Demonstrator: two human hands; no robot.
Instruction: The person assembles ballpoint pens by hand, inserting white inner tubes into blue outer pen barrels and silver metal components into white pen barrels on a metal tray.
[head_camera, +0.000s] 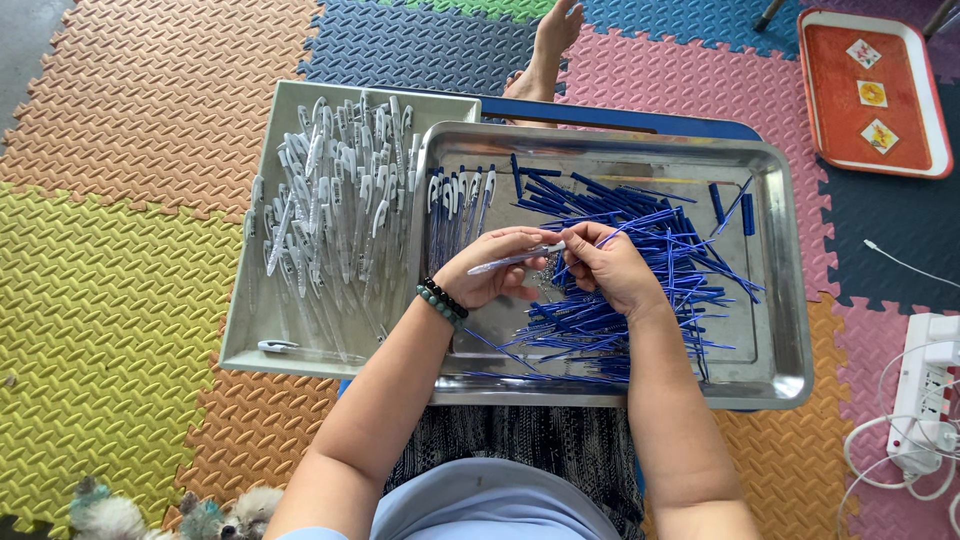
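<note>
Three small square cards or labels lie in a column on the orange-red tray (935, 150) at the top right: a white one (864, 53) with a dark mark, a yellow-orange one (872, 93), and a white one (880, 135) with an orange-red diamond. No packages, signs or screens.

Three trays show: one steel tray (790, 330), one grey tray (250, 330) and one red tray (925, 110). The red tray carries three small cards (872, 93). Blue refills (640, 260) and white pen barrels (335, 200) lie in heaps too dense to count. One power strip (925, 390) lies at right.
</note>
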